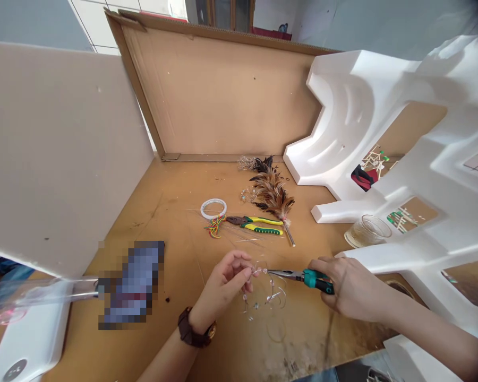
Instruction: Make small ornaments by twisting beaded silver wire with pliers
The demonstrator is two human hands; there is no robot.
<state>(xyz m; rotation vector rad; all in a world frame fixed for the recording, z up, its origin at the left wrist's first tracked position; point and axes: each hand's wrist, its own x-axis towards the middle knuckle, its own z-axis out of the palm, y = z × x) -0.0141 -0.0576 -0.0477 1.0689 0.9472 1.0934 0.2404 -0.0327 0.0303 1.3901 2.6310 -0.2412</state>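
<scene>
My left hand (233,278), with a dark watch on its wrist, pinches a piece of thin beaded wire (271,284). Small pinkish and clear beads sit along the wire, and its loose loops hang below my fingers. My right hand (344,284) is wrapped round the handles of long-nose pliers (298,276) with teal and black grips. The pliers point left, and their tips meet the wire beside a bead near my left fingertips. Whether the tips are clamped on it is too small to tell.
Beyond my hands lie yellow-green pliers (258,224), a white ring (214,208) with colourful threads, and a brown feather bundle (273,193). A glass cup (366,232) stands by white foam (342,106) at right. Cardboard (231,90) closes the back; a pixelated item (133,284) lies left.
</scene>
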